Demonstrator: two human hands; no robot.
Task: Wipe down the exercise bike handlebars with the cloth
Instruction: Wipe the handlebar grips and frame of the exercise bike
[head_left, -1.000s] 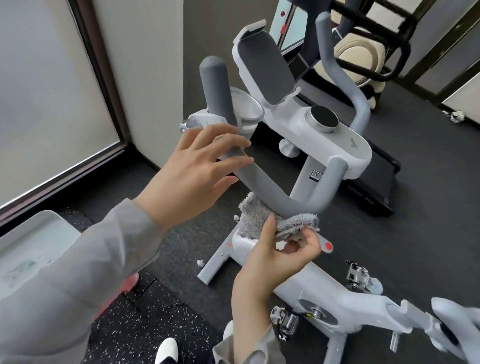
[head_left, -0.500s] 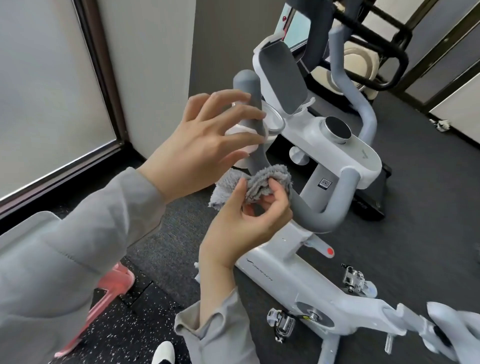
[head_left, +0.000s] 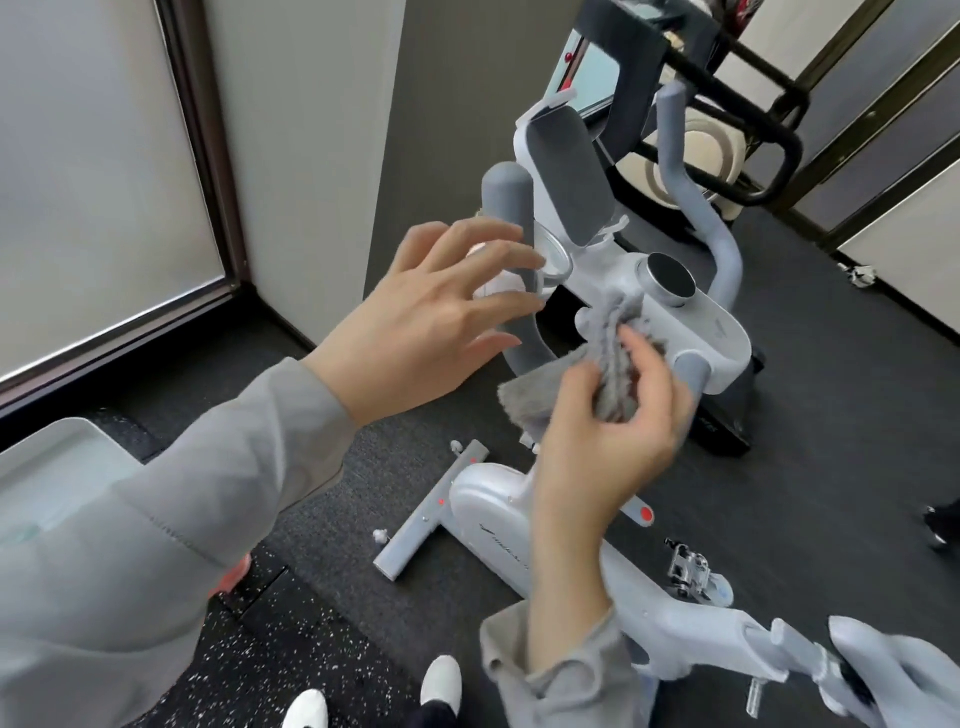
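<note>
The grey cloth (head_left: 608, 364) is bunched in your right hand (head_left: 613, 441), pinched between the thumb and the curled fingers, with one fluffy corner hanging out to the left and its upper end lying against the white console (head_left: 696, 322) of the exercise bike, just below the round dark knob (head_left: 671, 283). The cloth sits in the dip between the two grey handlebars: the left handlebar (head_left: 511, 249) rises upright just beyond your left fingertips and curves down under the cloth, and the right handlebar (head_left: 691, 197) climbs from the far side of the console toward the top of the view. Whether the cloth is pressed on the bar itself or only on the console, you cannot tell from here, since your hand is slightly blurred and covers the contact. Your left hand (head_left: 436, 317) hangs open with the fingers spread, in front of the left handlebar and not closed around it; it holds nothing. The tilted grey tablet holder (head_left: 566, 176) stands above the console, with a white ring-shaped cup holder (head_left: 556, 257) beside it, partly hidden by your fingers. Below your right wrist runs the white bike frame (head_left: 493, 514), with a floor stabiliser bar (head_left: 431, 509) angled across the dark floor mat (head_left: 831, 441) and a metal pedal (head_left: 691, 566) off to the right. Both grey sleeves show, and the toes of your white shoes (head_left: 441, 680) appear at the bottom edge. A frosted window (head_left: 93, 166) fills the left side.
</note>
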